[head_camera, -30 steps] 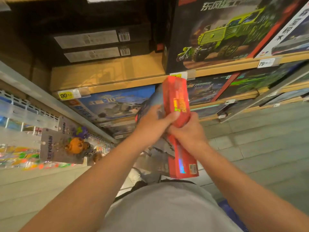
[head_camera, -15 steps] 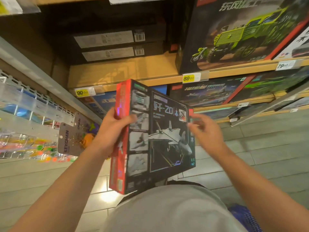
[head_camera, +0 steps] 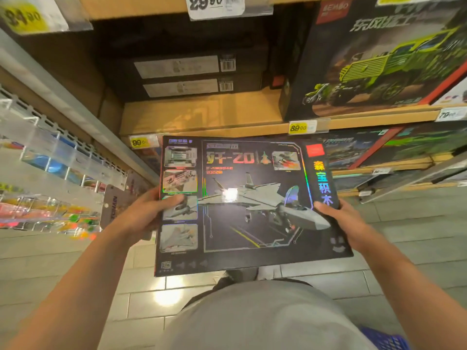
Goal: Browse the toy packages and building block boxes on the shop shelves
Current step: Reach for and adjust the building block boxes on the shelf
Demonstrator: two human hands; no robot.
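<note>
Nearest the camera, the person's grey shirt [head_camera: 265, 322] fills the bottom of the view, with the rim of a blue basket [head_camera: 386, 341] low on the right, probably parked there so both hands are free for handling boxes. Just beyond, the jet box [head_camera: 247, 203], a dark building block set printed with a grey fighter plane, is held flat and face up over the tiled floor [head_camera: 50, 261], clear of the shelves, so its whole front can be read at once. The left hand [head_camera: 141, 215] takes the left edge, thumb lying over the small side pictures and fingers hidden underneath; the right hand [head_camera: 346, 223] takes the right edge the same way, thumb on the holographic strip. Each grip is closed on the box, and one hand at each side keeps the wide, thin carton level. Glare on the glossy front suggests a slight tilt would read better. Behind it, the wooden shelf [head_camera: 202, 117] carries yellow price tags [head_camera: 299, 128] along its lip, facing the shopper. Farther back stand the green truck box [head_camera: 379, 61], front outward for display, and two stacked dark boxes [head_camera: 182, 77] with barcodes showing. A rack of hanging toys [head_camera: 50, 198] lies off to the left.
</note>
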